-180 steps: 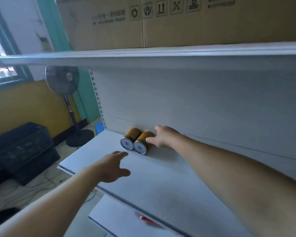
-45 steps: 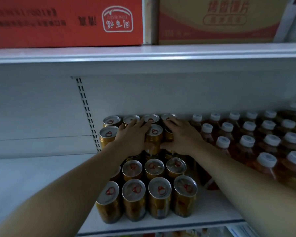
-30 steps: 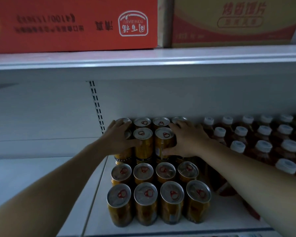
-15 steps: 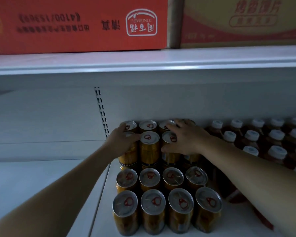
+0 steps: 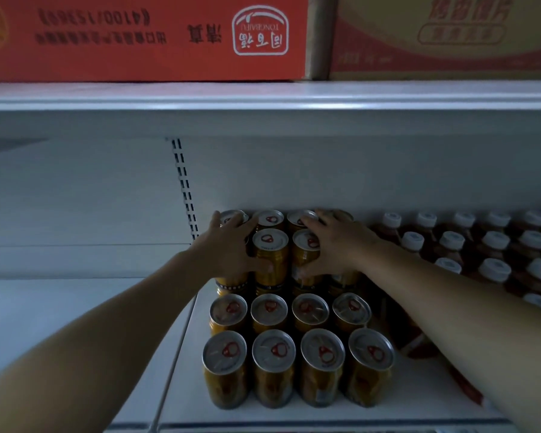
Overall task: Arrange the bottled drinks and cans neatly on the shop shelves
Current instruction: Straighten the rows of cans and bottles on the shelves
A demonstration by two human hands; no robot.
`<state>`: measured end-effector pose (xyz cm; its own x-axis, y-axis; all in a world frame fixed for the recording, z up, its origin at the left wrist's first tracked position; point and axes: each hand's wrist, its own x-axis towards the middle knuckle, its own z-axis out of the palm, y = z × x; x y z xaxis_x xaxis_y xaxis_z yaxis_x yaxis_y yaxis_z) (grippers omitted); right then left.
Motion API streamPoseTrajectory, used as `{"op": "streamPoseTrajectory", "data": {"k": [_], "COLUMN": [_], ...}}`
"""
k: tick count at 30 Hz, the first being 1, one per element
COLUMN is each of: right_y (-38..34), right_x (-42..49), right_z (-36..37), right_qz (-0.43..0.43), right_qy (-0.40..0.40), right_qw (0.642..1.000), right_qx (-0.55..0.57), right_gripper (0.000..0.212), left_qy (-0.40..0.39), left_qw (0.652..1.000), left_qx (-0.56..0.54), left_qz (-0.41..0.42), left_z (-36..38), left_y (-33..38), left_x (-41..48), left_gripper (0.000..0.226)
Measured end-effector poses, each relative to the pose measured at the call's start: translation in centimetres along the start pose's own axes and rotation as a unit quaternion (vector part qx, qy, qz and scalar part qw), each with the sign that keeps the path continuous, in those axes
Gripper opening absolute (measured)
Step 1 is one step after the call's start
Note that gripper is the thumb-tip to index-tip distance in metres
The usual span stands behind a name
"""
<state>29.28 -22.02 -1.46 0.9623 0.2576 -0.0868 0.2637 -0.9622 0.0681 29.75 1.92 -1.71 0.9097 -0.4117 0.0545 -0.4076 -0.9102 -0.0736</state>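
Along the top of the frame, the red carton [image 5: 144,35] sits at upper left on the upper shelf [image 5: 263,95], with its print upside down; the yellow carton [image 5: 444,35] stands just beside it at upper right. Below the upper shelf, the left part of the frame is the bare white lower shelf [image 5: 44,323] and back panel, with a slotted upright [image 5: 185,189] running down the panel toward the middle.

The left hand [image 5: 228,248] reaches in from the lower left, its forearm crossing the bare shelf. Its fingers are curled round a raised can at the left of the upper tier, the thumb pressed to the side of the neighbouring can [image 5: 270,257] in the centre. That centre can stands upright on top of others, its silver lid and red tab facing the camera.

Below, in the lower centre, the orange cans [image 5: 294,348] stand upright in two tidy rows of four, touching one another, near the shelf's front edge. More lids show at the back against the panel.

The right hand [image 5: 334,245] comes in from the lower right and is closed over the raised cans at the right of the upper tier, fingers spread across their lids and sides.

At the right of the frame, the bottled drinks [image 5: 481,245] with white caps stand in close rows, just beside the cans.
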Motion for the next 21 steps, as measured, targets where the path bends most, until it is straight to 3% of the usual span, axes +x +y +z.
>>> {"op": "streamPoseTrajectory", "data": {"k": [2, 6, 10, 15, 18, 21], "right_y": [-0.2, -0.7, -1.0, -1.9, -2.9, -4.0], "right_x": [-0.4, -1.8, -3.4, -7.2, -9.6, -11.5], "right_z": [0.0, 0.6, 1.5, 2.9, 3.7, 4.6], "right_qz": [-0.004, -0.029, -0.058, -0.066, -0.046, -0.019], "right_qy": [0.023, 0.12, 0.2, 0.256, 0.241, 0.144], "right_qw": [1.0, 0.991, 0.976, 0.965, 0.966, 0.98], "right_qx": [-0.012, -0.056, -0.069, 0.005, 0.076, 0.134], "right_gripper": [0.124, 0.11, 0.101, 0.085, 0.075, 0.089], "left_qy": [-0.008, 0.075, 0.164, 0.198, 0.149, 0.064], "left_qw": [0.999, 0.985, 0.94, 0.891, 0.922, 0.963], "left_qx": [-0.038, -0.144, -0.27, -0.382, -0.341, -0.253], "left_qz": [-0.037, -0.063, -0.129, -0.147, -0.111, -0.067], "left_z": [-0.4, -0.1, 1.7, 4.7, 6.6, 7.9], "left_y": [0.1, 1.3, 2.6, 4.3, 5.4, 5.3], "left_x": [-0.5, -2.6, -6.1, -11.0, -13.3, -13.9], "left_gripper": [0.106, 0.103, 0.1, 0.079, 0.082, 0.101]}}
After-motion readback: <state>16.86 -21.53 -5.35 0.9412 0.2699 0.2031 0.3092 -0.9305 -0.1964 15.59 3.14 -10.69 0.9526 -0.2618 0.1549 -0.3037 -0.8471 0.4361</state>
